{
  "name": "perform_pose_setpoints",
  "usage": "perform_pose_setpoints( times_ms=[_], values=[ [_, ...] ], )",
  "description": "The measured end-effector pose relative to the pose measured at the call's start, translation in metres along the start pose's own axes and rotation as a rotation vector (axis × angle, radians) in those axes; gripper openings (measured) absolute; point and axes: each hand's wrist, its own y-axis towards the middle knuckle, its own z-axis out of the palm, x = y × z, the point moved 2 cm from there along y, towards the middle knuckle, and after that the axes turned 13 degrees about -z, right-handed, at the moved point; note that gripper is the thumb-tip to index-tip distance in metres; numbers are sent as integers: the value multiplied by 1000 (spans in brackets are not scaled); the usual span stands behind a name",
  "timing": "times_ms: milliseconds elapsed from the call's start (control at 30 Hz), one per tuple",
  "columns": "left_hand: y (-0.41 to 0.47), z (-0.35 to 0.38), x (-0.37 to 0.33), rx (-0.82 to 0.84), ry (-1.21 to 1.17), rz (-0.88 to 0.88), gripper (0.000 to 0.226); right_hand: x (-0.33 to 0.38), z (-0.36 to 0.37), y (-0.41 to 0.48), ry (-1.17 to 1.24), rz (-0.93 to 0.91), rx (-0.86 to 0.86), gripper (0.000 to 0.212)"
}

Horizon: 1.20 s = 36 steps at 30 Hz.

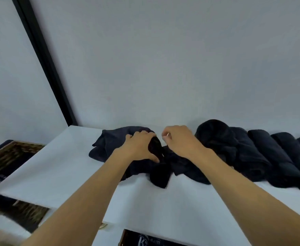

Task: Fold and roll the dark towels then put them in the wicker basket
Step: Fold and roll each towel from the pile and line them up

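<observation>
Two hands: both reach forward over the far part of the white table (60, 167), close together and just apart.
Left hand (140, 146): palm down on the loose towel (110, 141); fingers and thumb curl round a bunched dark fold of it.
Right hand (179, 141): knuckles up, fingers curled inward just right of the bunched fold; whether they hold any cloth cannot be told.
Loose towel, position: crumpled on the table against the wall (163, 59); it spreads left of the left hand, passes under both hands and wrists, and one dark end hangs nearer the camera between the forearms.
Rolled towels (262, 155): a row of dark rolls lying side by side on the table, starting just right of the right hand and running to the right edge of view.
Brown object (9, 157): left of the table, dark-rimmed, too blurred to identify.
</observation>
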Motion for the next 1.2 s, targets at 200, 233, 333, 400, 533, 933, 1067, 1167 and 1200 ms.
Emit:
perform_pose_setpoints(
  times_ms=[200, 233, 333, 400, 533, 933, 1067, 1167, 1200],
  values=[
    [-8, 14, 50, -112, 162, -77, 69, 38, 86, 44, 181, 120, 204, 34],
    [-9, 13, 64, -138, 160, -89, 67, 46, 94, 51, 194, 96, 196, 34],
    [-11, 8, 111, -175, 152, -123, 66, 81, 115, 71, 254, 29, 175, 38],
    [-12, 3, 145, -174, 153, -156, 66, 105, 128, 84, 283, -12, 167, 36],
    [-15, -3, 185, -128, 189, -215, 56, 139, 138, 95, 314, -80, 187, 35],
    [13, -1, -10, 165, -285, -58, 47, 9, -13, 43, -135, 82, 122, 19],
    [20, 22, -49, 186, -270, -18, 24, -18, -15, 7, -171, 40, 391, 38],
    [23, 13, -57, 127, -296, -1, 30, -25, -2, -5, -138, 6, 386, 30],
    [22, 5, -59, 100, -319, 15, 30, -27, -1, -6, -115, 5, 329, 26]
  ],
)
